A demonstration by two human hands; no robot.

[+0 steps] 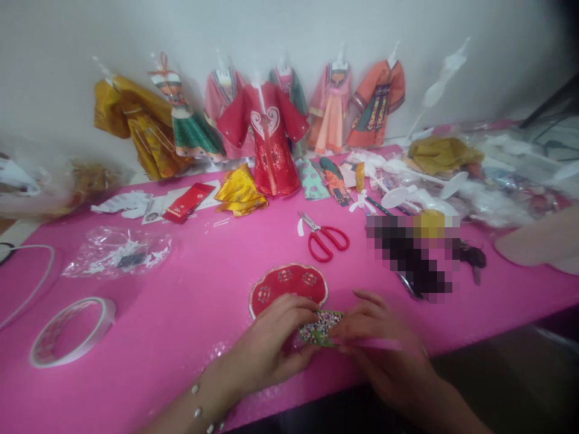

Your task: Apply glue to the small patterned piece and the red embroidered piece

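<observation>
A floral green paper piece (322,328) lies at six o'clock of a red, gold-patterned panel (288,287); red-handled scissors (324,237) sit on the pink table (190,313).

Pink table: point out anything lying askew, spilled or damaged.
Nothing looks spilled or damaged. One gold garment lies crumpled on the pink table instead of standing with the dressed figures. Both hands pinch a small patterned piece.

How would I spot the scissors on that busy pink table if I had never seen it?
Start at the pink table and find the red paper robe standing at the middle of the row along the wall. Just in front of it and slightly right lie the scissors, flat on bare pink. They are the only thing with red loop handles and metal blades.
</observation>
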